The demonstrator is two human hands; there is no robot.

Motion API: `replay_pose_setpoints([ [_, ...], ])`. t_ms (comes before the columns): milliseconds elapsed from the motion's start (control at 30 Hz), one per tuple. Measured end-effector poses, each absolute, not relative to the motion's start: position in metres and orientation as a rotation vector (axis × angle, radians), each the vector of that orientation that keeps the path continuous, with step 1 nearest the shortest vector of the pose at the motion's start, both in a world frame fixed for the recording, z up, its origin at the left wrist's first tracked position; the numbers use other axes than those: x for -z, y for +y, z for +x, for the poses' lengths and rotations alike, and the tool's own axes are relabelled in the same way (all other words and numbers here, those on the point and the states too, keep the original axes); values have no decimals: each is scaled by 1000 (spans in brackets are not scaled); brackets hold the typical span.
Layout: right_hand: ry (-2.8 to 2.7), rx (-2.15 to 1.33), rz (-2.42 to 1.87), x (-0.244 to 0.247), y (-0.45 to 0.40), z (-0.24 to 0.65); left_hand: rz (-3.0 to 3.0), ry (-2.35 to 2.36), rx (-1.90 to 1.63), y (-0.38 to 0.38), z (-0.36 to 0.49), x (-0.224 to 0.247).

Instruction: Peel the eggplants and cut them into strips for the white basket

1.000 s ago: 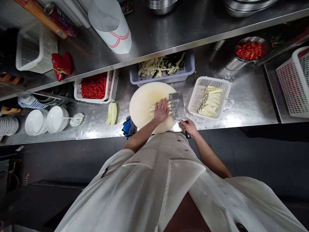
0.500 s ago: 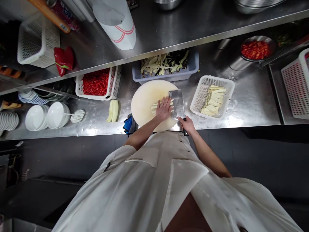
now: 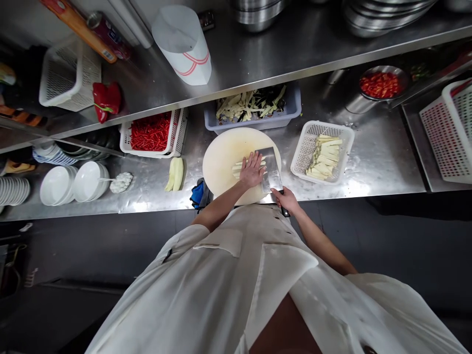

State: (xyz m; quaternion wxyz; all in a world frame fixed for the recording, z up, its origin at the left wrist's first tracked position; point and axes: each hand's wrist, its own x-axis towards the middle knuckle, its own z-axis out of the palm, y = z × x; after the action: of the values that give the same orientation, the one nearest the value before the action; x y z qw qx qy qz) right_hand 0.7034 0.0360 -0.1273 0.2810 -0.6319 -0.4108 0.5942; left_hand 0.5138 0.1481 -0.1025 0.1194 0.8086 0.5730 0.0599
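Observation:
My right hand [image 3: 286, 200] grips the black handle of a cleaver [image 3: 271, 169], whose broad blade lies tilted nearly flat over the right side of a round cutting board [image 3: 219, 157]. Fingers outstretched, my left hand [image 3: 252, 171] rests flat on pale strips of peeled vegetable [image 3: 238, 169], perhaps eggplant. It partly covers the strips, and its fingertips are close to the blade. More cut strips [image 3: 324, 156] fill part of a white basket [image 3: 298, 160] right of the board. Peeled whole pieces [image 3: 174, 174] lie on the counter to the left.
A grey-blue bin [image 3: 252, 126] of peelings stands behind the board. Shredded red chilies [image 3: 151, 132] sit in a basket at left, near stacked white bowls [image 3: 88, 182]. A metal shelf [image 3: 236, 64] overhangs the back. A pot of chopped red peppers [image 3: 381, 84] is at right.
The view has shifted slightly, so the counter and shelf appear a little lower. My hands keep nearly the same place on the board, the left flat and the right on the cleaver.

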Motion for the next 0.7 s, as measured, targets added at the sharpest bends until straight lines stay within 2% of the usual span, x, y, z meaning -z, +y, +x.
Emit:
replay_pose_setpoints([
  [167,-1015,-1592,-1652,132,39,697,2347,1683,-172,150,513,103],
  [367,-859,-1760,-1689,129,11,692,2399,1649,-169,147,510,106],
  [533,-938,-1585,-1899,120,8,684,2360,1636,-146,151,511,106],
  [700,-1047,-1510,-2007,116,16,691,2346,1619,-118,155,473,99],
])
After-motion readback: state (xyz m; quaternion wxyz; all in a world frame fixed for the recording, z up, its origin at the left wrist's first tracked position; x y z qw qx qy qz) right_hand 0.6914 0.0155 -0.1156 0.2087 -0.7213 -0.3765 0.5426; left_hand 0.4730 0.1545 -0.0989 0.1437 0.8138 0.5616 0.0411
